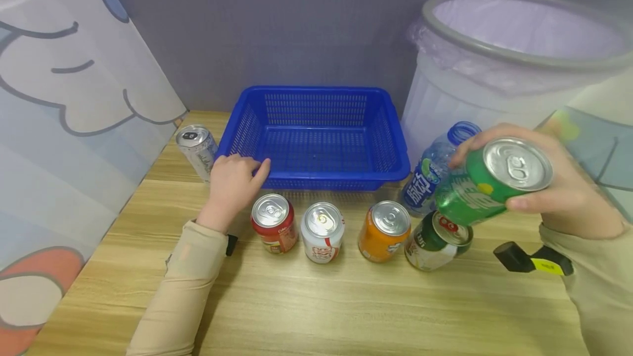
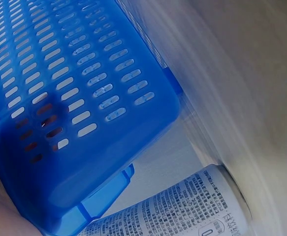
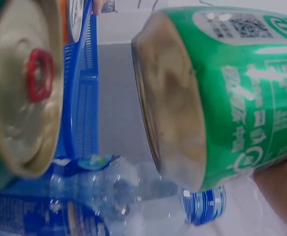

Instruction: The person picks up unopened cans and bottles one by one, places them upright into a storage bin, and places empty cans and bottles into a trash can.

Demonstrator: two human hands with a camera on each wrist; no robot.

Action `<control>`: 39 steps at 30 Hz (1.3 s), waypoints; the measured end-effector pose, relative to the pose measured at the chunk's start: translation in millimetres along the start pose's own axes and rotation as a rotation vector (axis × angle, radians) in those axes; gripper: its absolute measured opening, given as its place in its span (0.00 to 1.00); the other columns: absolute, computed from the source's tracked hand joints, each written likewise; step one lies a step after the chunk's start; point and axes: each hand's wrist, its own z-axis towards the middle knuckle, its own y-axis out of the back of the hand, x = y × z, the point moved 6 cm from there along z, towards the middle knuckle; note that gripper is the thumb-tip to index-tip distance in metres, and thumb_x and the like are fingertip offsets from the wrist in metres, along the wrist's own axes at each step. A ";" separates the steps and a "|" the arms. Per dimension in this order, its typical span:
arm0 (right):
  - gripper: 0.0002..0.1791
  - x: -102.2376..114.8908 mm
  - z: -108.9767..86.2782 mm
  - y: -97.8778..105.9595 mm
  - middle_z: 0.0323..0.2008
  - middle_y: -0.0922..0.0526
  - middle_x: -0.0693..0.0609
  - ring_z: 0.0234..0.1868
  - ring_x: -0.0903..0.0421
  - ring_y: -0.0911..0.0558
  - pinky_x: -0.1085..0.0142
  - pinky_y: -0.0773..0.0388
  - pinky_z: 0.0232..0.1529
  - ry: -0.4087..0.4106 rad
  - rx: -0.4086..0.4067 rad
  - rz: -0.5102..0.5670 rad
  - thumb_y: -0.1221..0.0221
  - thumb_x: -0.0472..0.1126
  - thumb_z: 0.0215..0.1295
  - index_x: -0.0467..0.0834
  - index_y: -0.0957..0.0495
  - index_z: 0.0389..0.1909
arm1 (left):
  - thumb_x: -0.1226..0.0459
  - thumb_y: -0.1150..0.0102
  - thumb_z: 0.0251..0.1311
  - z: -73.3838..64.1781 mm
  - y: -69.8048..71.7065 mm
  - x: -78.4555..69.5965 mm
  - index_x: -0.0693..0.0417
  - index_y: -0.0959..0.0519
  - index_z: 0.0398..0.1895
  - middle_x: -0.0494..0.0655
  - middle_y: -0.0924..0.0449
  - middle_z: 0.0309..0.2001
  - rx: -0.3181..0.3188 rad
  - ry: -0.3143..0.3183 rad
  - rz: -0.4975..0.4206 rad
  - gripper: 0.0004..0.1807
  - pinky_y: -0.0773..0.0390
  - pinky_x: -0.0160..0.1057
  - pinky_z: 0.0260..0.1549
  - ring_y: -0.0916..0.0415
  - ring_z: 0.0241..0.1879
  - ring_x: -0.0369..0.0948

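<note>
Hands, as I view them from my remote station: the right hand holds a green can between thumb and fingers, and the left hand hooks its fingers over the near left corner of a blue basket. I see the green can raised above the table, its long axis tilted, lid toward upper right, base toward lower left. Key relation, in my judgement: the green can lies right of the basket, with a plastic bottle between them; the right hand is the nearer, the left being across the basket's width. Below the raised base, my right wrist view shows a dark green can, apart from it. Leftward from there I note an orange can, a white can and a red can. Outermost: a silver can left of the basket, and a lined bin behind the bottle.
</note>
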 end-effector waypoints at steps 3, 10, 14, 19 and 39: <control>0.32 -3.9 6.0 -0.7 0.51 0.24 0.31 0.55 0.43 0.24 0.63 0.28 0.58 -0.027 -0.012 0.007 0.42 0.22 0.43 0.20 0.37 0.54 | 0.52 0.56 0.65 -0.1 0.3 0.0 0.57 0.18 0.18 0.52 0.21 0.17 0.000 0.000 0.000 0.26 0.34 0.46 0.27 0.27 0.21 0.50; 0.31 -12.2 21.8 -7.1 0.51 0.22 0.35 0.53 0.45 0.22 0.63 0.26 0.55 -0.062 -0.054 -0.039 0.41 0.20 0.43 0.23 0.34 0.53 | 0.51 0.57 0.66 0.2 0.4 -0.6 0.56 0.20 0.15 0.51 0.22 0.16 0.002 -0.005 0.008 0.27 0.34 0.46 0.26 0.27 0.21 0.50; 0.31 -19.6 26.3 -7.1 0.50 0.21 0.37 0.52 0.46 0.21 0.64 0.26 0.54 -0.108 -0.083 -0.106 0.39 0.19 0.42 0.24 0.33 0.53 | 0.52 0.57 0.66 0.7 0.3 -1.2 0.57 0.20 0.15 0.51 0.22 0.16 0.001 -0.006 0.011 0.27 0.34 0.46 0.26 0.27 0.21 0.50; 0.30 -27.7 30.8 -6.3 0.49 0.19 0.41 0.51 0.49 0.21 0.67 0.25 0.51 -0.192 -0.125 -0.175 0.40 0.19 0.44 0.29 0.31 0.54 | 0.51 0.57 0.66 0.7 -0.6 -1.3 0.57 0.18 0.18 0.51 0.21 0.17 0.014 0.000 0.014 0.27 0.34 0.46 0.27 0.26 0.22 0.51; 0.24 -57.1 58.8 7.7 0.44 0.18 0.56 0.45 0.57 0.20 0.68 0.23 0.43 -0.688 -0.442 -0.450 0.37 0.33 0.55 0.48 0.27 0.54 | 0.51 0.57 0.66 0.1 -0.1 -1.5 0.57 0.19 0.16 0.51 0.22 0.16 0.009 0.001 0.016 0.27 0.34 0.46 0.27 0.27 0.21 0.50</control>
